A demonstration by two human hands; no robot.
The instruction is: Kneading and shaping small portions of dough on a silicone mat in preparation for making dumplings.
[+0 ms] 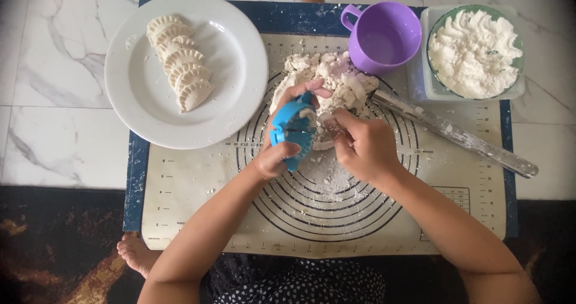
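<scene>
Blue dumpling press [292,137], left hand [282,145] gripping, right hand [364,148] fingers [333,124] pinching dough [327,82]

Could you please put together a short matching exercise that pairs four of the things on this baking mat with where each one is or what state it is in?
Things:
1. Blue dumpling press
2. Shaped dumplings
3. Purple cup
4. Rolling pin

Places or states:
A. Lying slantwise on the mat, dusted with flour
B. Lined up on the white plate
C. Held in the left hand
D. Standing at the top of the mat, beside the bowl of flour

Pairs: 1-C, 2-B, 3-D, 4-A
</scene>
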